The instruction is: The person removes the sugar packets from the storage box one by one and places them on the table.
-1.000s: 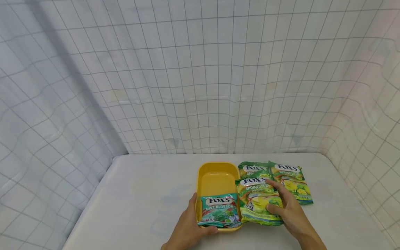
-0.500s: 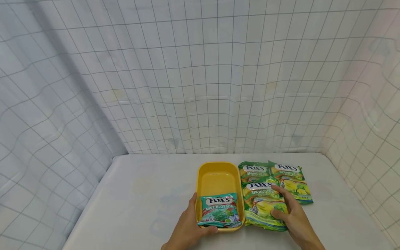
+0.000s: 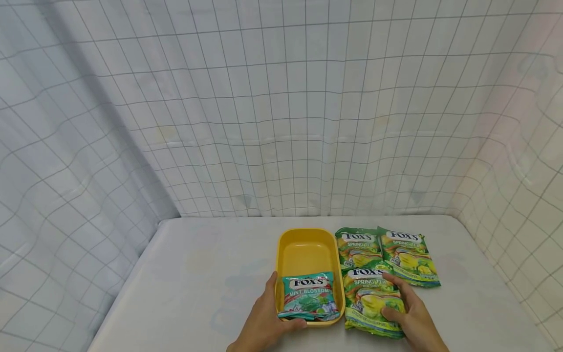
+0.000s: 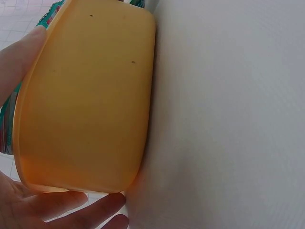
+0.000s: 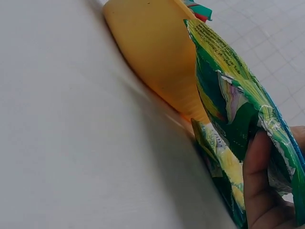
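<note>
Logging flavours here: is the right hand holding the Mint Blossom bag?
No, the right hand holds a Fox's Spring Tea bag beside the yellow tray.

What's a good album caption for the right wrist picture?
A person's right grip holds a green-and-yellow packet, with another packet and a yellow tray beyond it.

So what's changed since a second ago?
The right hand still grips the green-yellow shiny candy bag, drawn nearer and slightly right, uncovering more of the green shiny bag behind. The left hand, yellow oblong plastic tray and teal shiny bag inside stayed put.
</note>
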The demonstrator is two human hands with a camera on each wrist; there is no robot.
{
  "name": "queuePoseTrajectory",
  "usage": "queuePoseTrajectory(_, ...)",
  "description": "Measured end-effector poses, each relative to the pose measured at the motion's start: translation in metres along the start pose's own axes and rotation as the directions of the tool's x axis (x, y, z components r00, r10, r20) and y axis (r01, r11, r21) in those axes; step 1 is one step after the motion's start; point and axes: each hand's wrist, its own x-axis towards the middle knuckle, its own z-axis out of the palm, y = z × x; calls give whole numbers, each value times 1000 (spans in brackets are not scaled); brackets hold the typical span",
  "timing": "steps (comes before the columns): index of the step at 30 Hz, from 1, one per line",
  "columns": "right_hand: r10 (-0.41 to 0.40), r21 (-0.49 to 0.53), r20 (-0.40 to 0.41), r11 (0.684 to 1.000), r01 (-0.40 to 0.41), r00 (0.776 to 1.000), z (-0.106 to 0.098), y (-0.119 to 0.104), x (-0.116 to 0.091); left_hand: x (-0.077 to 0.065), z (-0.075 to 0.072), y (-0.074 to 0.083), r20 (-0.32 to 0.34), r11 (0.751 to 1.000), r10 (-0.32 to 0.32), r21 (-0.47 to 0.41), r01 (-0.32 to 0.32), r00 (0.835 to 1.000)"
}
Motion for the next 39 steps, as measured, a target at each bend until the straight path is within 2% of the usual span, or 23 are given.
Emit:
queuePoseTrajectory(5,17,-74,-25,997,-19,1000,0,4,-1,0,1,0,0,1000,-3,-3,3,1000)
queuePoseTrajectory(17,44,-112,-89,992,-54,995,8,13,-2,-1,1,-1,4,1000,-4,-15,4,1000)
queuePoseTrajectory(27,26,-168,-111,985,-44,993,11,18,-1,-1,1,2,-2,1000,-23,12,23,1000)
queuePoseTrajectory(35,18,-243,-141,969,-53,990,14,21,0,-1,1,2,-3,1000,-2,6,2,1000)
queuePoseTrajectory(39,10,-316,-157,947,-59,988,17,20,0,0,0,0,-3,1000,18,1,-18,1000)
